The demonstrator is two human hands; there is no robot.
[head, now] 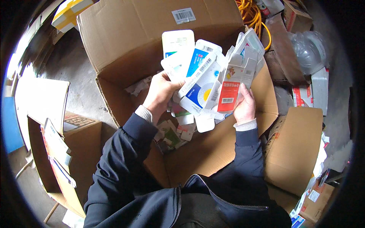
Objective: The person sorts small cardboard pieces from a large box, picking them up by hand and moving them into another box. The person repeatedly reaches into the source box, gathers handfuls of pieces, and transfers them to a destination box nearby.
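My left hand point(164, 92) grips a fan of flattened printed cartons point(196, 88), its thumb on top near their lower left edges. White, blue and yellow faces with barcodes show on them. On the right, my right hand point(245, 104) holds a bunch of folded thin cartons point(231, 85), among them a red and white one; the thumb lies along its edge. The two bunches touch or overlap in the middle. Both hands are over a large open cardboard box point(199, 154), in which loose flattened cartons point(171, 135) lie at the bottom.
To the left stands an open cardboard box point(82, 142) with flat cartons at its edge. A taped yellow and white box point(71, 14) is at the upper left. An orange cable point(252, 14), a clear plastic bag point(308, 52) and another cardboard box point(293, 151) are at the right.
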